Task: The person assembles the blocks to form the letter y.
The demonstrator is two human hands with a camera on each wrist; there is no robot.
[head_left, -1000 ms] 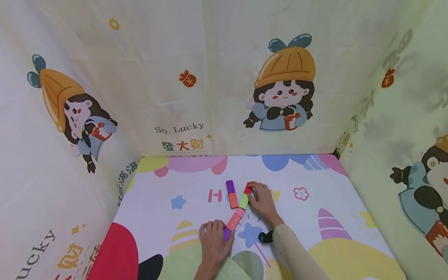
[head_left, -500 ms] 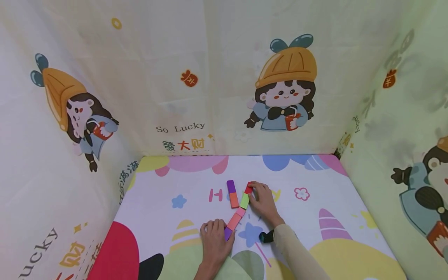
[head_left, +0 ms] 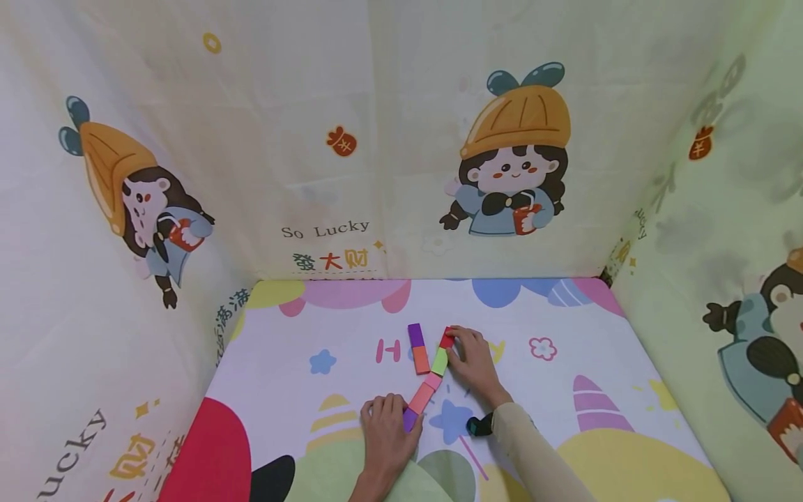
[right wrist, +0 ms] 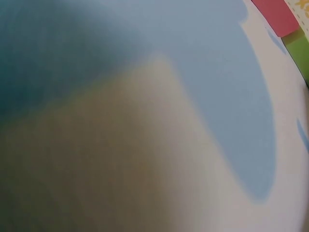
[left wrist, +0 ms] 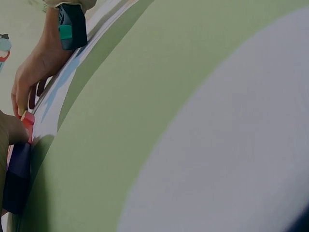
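Note:
Several coloured blocks form a slanted line on the printed mat: a purple block nearest me, then a salmon block, a pink block, a green block and a red block. My left hand holds the near purple block between thumb and fingers. At the far end, my right hand grips the red block, its thumb beside the green one. Left of the line, a second purple block and an orange block lie end to end. The right wrist view catches the green block at its edge.
The mat covers the surface and carries printed shapes and letters. Fabric walls with cartoon figures stand at the back and both sides. A dark wrist device sits on the right wrist, below the beige sleeve.
The head view has shifted very slightly, so everything sits a little further right. Hands and blocks keep the same places relative to each other.

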